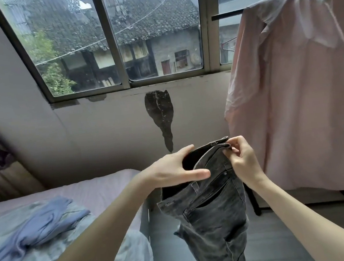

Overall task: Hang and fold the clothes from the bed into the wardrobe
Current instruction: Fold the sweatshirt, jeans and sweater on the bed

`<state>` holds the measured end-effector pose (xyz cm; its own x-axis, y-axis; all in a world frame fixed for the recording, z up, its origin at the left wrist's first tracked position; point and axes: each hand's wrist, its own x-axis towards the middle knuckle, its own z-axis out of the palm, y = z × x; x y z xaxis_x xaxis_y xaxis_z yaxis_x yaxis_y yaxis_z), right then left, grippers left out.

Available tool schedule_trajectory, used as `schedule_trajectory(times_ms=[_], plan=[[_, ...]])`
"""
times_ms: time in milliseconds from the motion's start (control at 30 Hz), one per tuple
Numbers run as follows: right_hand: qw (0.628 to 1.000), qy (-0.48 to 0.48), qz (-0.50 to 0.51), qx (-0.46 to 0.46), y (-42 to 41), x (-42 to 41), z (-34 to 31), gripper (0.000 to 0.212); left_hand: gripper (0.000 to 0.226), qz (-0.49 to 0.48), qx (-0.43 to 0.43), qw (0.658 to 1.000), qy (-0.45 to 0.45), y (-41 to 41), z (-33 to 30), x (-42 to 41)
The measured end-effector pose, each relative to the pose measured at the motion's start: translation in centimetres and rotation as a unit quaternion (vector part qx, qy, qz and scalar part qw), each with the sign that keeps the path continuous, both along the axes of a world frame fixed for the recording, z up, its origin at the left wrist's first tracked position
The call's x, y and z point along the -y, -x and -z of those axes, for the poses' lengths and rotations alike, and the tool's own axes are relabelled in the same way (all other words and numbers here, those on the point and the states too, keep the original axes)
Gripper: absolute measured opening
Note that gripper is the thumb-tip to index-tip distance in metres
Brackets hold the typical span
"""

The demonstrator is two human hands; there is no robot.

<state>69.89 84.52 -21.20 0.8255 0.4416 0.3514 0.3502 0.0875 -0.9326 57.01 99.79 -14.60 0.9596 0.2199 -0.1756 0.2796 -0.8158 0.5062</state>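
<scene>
A: Which step is in hand?

B: Preparing one garment. The dark grey jeans (210, 203) hang in the air off the foot of the bed (99, 182), at 6 o'clock in the view. The right hand (243, 160) pinches the waistband corner at the button end, fingers (234, 144) curled tight on the denim. The left hand (171, 169) grips the waistband rim, thumb laid straight across the front and the other fingers behind the cloth.

A: What does the next move call for?

B: Probably closing or squaring the waistband so both legs hang matched, then folding or hanging. The denim looks stiff and heavy; a one-corner hold could let it twist.

A: Where does it go?

B: Likely to the rack at 3 o'clock, draped with a pink cloth cover (298, 93); its inside is not visible.

A: And the rest of the setting?

B: A blue garment (37, 225) lies crumpled on the bed at 8 o'clock. A window (112, 40) fills 12 o'clock; below it the wall shows a dark patch of missing plaster (160, 114). Grey floor (288, 235) lies beneath the jeans.
</scene>
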Motion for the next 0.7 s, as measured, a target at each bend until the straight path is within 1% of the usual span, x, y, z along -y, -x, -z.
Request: schedule_trajectory(times_ms=[33,67,100,133,167,233,300,333,400,500,567,600,700], plan=[[1.0,-0.004,0.0,0.0,0.0,-0.5,-0.3,0.03,0.106,-0.008,-0.01,0.998,-0.064,0.8,0.7,0.0],[1.0,-0.007,-0.009,0.001,0.1,-1.1,-0.7,0.032,0.108,-0.023,-0.002,0.993,-0.113,1.5,1.5,0.0],[1.0,-0.009,-0.022,0.001,0.2,-1.7,-1.0,0.034,0.104,-0.048,0.025,0.988,-0.141,2.0,2.3,-0.2],[0.999,-0.011,-0.034,0.001,0.5,-2.4,-1.4,0.035,0.093,-0.074,0.062,0.984,-0.152,2.3,2.7,-0.4],[0.999,-0.014,-0.046,0.003,0.9,-3.2,-1.6,0.034,0.077,-0.099,0.098,0.979,-0.147,2.7,2.9,-0.7],[0.999,-0.018,-0.047,0.022,1.6,-4.6,-2.4,0.033,0.044,-0.127,0.149,0.976,-0.093,3.8,2.4,-1.3],[0.997,-0.015,-0.047,0.063,2.3,-6.8,-3.6,0.032,0.028,-0.148,0.179,0.972,-0.013,5.4,1.3,-2.1],[0.995,-0.016,-0.052,0.081,2.7,-7.9,-4.5,0.031,0.025,-0.158,0.196,0.968,0.023,6.1,0.5,-2.3],[0.992,-0.023,-0.075,0.101,4.2,-10.9,-6.3,0.032,0.023,-0.182,0.23,0.954,0.067,8.3,-1.0,-3.7],[0.986,-0.029,-0.111,0.118,7.3,-15.2,-8.7,0.034,0.034,-0.222,0.257,0.933,0.116,12.3,-3.0,-6.4],[0.98,-0.032,-0.15,0.124,10.7,-19.3,-10.0,0.034,0.034,-0.259,0.266,0.918,0.139,16.5,-4.1,-9.0],[0.977,-0.03,-0.166,0.128,12.1,-20.7,-10.5,0.033,0.032,-0.272,0.267,0.911,0.156,18.0,-4.4,-9.9],[0.964,-0.019,-0.223,0.143,19.3,-27.5,-11.6,0.032,0.016,-0.327,0.293,0.881,0.177,25.8,-5.2,-13.9]])
